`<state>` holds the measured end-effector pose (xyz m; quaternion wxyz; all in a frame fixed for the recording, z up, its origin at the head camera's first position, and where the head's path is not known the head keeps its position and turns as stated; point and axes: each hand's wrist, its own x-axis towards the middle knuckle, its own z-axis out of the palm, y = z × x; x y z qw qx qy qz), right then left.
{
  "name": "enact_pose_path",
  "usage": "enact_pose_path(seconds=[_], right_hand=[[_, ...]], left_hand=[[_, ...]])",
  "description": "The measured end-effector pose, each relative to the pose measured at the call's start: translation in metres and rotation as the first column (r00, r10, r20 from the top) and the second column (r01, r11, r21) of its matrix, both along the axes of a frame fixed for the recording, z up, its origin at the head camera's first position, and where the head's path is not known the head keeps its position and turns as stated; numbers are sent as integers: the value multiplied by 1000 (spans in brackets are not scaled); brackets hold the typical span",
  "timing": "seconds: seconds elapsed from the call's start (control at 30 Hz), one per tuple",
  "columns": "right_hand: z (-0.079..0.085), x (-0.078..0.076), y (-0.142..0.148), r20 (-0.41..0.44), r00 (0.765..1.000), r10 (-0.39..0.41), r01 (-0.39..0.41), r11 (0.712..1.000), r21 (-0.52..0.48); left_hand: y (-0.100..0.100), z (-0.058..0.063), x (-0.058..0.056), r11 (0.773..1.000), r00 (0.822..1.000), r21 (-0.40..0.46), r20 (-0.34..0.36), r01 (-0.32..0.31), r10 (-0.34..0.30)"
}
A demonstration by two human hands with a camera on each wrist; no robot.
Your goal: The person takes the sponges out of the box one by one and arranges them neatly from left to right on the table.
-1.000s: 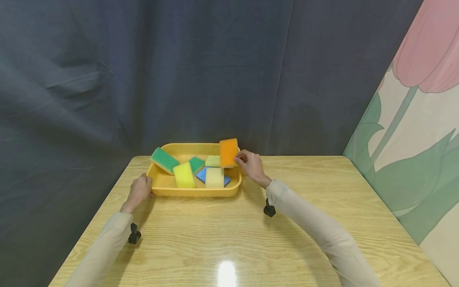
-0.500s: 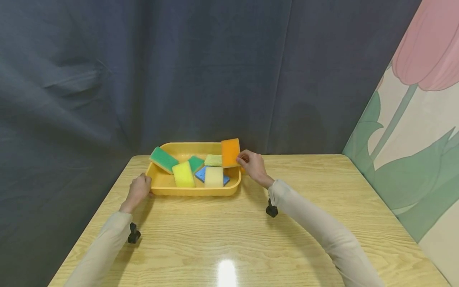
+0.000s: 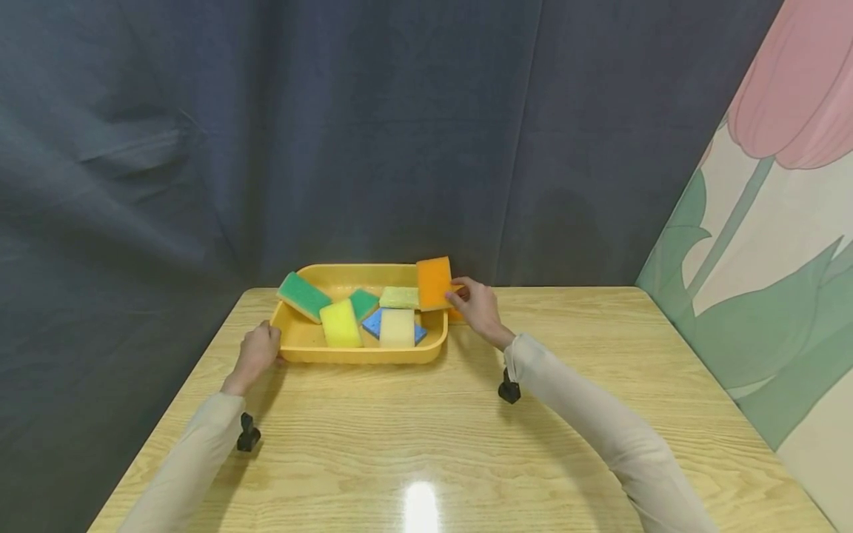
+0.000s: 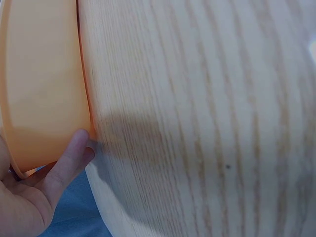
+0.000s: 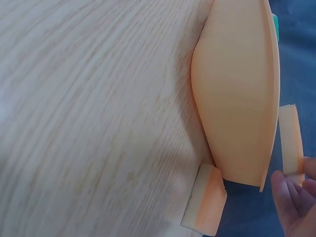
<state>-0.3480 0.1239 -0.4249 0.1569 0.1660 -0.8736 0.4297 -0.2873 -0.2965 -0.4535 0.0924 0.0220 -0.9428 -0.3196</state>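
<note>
A yellow plastic basin (image 3: 360,356) sits at the back of the table with several sponges in it. At its left end my left hand (image 3: 258,349) grips the rim, and in the left wrist view the fingers lie against the basin's outer wall (image 4: 44,89). My right hand (image 3: 478,307) pinches an orange sponge (image 3: 433,283) by its right edge, above the basin's right rim. In the right wrist view that sponge is edge-on, with a pale layer beside the orange one. A second orange-and-pale sponge (image 5: 205,200) rests on the table against the basin's right end.
Inside the basin are a green sponge (image 3: 304,297) leaning on the left rim, a yellow sponge (image 3: 341,324), a cream sponge (image 3: 397,329), a blue sponge (image 3: 373,324) and a pale green sponge (image 3: 398,297). A dark curtain (image 3: 386,133) hangs behind the wooden table (image 3: 373,429).
My right hand has carried the orange sponge a little to the right, toward and over the basin's right rim. The left hand has stayed on the basin.
</note>
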Motion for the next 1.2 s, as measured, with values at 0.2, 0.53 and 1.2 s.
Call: enact_pose_path(seconds=[0.2, 0.53, 1.2], right_hand=[[-1, 0, 6, 32, 999, -13, 12, 1000, 29], [-4, 0, 18, 36, 999, -17, 16, 1000, 24], [0, 1, 30, 26, 999, -23, 23, 1000, -12]], left_hand=[[1, 1, 0, 1000, 1000, -9, -11, 0, 0], [2, 1, 2, 1000, 1000, -16, -13, 9, -9], [1, 2, 2, 1000, 1000, -19, -3, 9, -9]])
